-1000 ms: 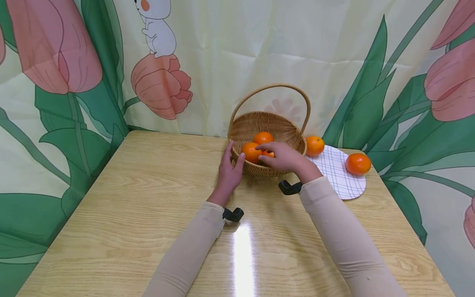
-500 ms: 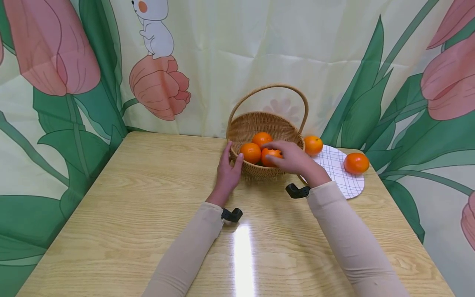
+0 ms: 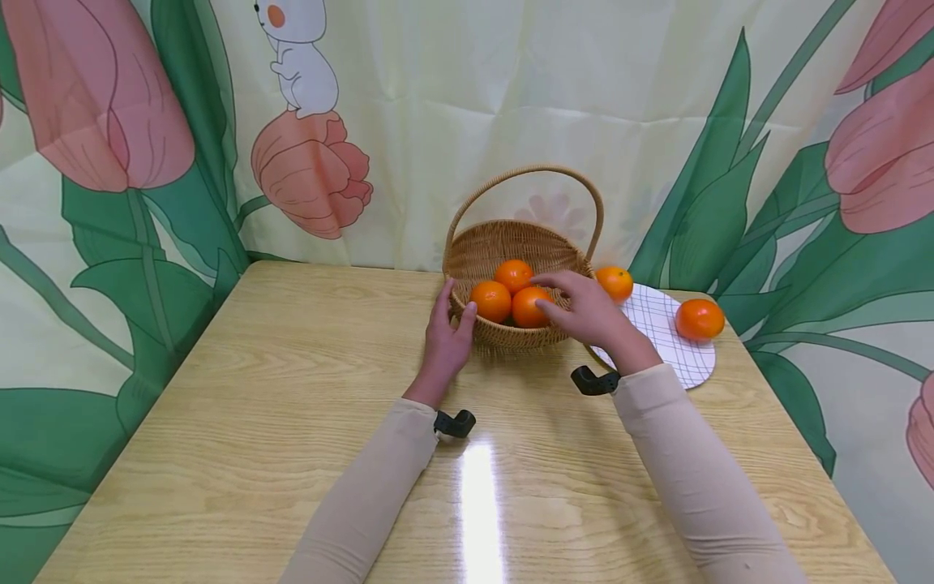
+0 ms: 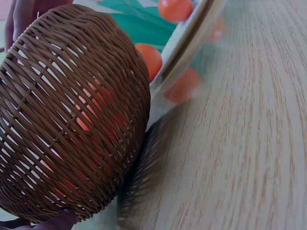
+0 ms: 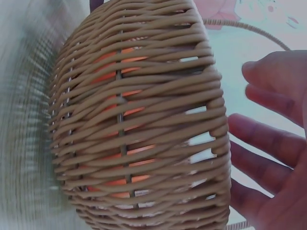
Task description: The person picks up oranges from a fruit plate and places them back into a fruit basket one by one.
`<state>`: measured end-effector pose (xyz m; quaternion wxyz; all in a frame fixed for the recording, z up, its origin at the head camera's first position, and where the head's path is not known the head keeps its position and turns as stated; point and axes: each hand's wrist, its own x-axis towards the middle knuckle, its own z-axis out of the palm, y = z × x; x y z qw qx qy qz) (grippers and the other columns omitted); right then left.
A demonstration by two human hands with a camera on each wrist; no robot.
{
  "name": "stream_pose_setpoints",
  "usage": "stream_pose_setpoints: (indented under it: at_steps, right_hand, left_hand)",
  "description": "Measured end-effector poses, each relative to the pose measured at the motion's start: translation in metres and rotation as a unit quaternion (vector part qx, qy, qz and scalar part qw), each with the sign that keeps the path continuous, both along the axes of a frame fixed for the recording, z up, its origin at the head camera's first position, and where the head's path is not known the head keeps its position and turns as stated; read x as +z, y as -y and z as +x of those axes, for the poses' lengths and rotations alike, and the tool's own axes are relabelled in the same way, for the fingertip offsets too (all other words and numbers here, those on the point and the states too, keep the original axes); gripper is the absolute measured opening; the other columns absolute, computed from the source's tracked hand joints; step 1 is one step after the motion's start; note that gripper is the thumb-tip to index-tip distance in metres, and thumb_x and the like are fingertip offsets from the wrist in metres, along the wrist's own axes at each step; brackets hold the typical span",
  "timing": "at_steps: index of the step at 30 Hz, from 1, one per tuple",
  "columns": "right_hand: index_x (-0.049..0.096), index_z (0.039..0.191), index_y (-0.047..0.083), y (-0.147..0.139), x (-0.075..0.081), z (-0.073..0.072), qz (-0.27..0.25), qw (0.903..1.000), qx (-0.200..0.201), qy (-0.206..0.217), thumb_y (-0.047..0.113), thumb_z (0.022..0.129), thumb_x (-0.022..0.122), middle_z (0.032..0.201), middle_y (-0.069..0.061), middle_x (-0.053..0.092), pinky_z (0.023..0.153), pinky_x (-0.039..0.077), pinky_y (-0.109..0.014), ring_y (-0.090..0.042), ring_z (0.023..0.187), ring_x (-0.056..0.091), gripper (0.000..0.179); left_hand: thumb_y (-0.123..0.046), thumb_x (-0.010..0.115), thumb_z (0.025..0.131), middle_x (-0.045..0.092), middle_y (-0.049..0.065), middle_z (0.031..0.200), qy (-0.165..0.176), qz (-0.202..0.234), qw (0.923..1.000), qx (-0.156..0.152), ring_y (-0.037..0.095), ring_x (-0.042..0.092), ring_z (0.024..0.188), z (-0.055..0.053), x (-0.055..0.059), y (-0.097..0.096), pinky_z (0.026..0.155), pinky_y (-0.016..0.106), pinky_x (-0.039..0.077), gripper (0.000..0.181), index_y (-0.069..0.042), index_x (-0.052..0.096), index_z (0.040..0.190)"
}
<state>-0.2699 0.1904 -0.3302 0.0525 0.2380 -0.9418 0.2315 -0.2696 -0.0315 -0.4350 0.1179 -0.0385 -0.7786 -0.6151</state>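
Note:
A wicker basket (image 3: 503, 337) with a tall arched handle stands near the back of the table. Three oranges lie in it: one at front left (image 3: 490, 302), one at the back (image 3: 514, 276), one at front right (image 3: 530, 307). My left hand (image 3: 447, 350) rests against the basket's left side, fingers extended and thumb near the front rim. Over the right rim is my right hand (image 3: 588, 311), fingers loosely spread near the front-right orange and holding nothing. In the right wrist view its fingers (image 5: 268, 143) appear beside the basket's rim, while the oranges show only through the weave.
Right of the basket lies a white plate (image 3: 660, 324) with a blue grid pattern. One orange (image 3: 614, 283) sits at its back left, another (image 3: 700, 319) at its right. A curtain with tulips (image 3: 438, 162) hangs behind the wooden table (image 3: 328, 365).
My right hand has let go of the front-right orange in the basket and drawn back to the right, uncovering it. My left hand stays at the basket's side.

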Motion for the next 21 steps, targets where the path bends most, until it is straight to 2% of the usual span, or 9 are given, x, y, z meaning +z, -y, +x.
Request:
stream_pose_setpoints:
  at_steps: [13,18,21]
  right_hand:
    - [0.051,0.129,0.022,-0.023,-0.005,0.003,-0.031,0.9985,-0.024,-0.039,0.035,0.089,0.055,0.131,-0.003,0.051,0.092,0.042,-0.048,-0.027,0.115,0.049,0.042]
    - [0.052,0.128,0.019,-0.031,-0.008,0.003,-0.04,0.9966,-0.021,-0.068,0.033,0.089,0.056,0.126,-0.005,0.055,0.079,0.044,-0.042,-0.026,0.098,0.054,0.041]
    - [0.053,0.127,0.018,-0.036,-0.01,0.003,-0.045,0.9957,-0.023,-0.077,0.032,0.089,0.056,0.124,-0.005,0.056,0.078,0.045,-0.042,-0.026,0.097,0.054,0.04]
  left_hand:
    - [-0.055,0.043,0.089,0.022,-0.005,0.15,0.005,0.001,1.0,-0.005,0.018,0.028,0.136,0.0,0.001,-0.001,0.107,0.04,0.031,0.058,-0.046,0.015,0.14]
    - [-0.057,0.043,0.088,0.021,-0.005,0.15,0.007,0.001,1.0,-0.003,0.018,0.027,0.136,0.001,0.001,-0.001,0.108,0.041,0.031,0.058,-0.048,0.015,0.139]
    - [-0.06,0.042,0.087,0.021,-0.006,0.15,0.008,0.004,1.0,-0.002,0.018,0.026,0.136,0.001,0.001,-0.001,0.108,0.041,0.031,0.059,-0.05,0.015,0.138]
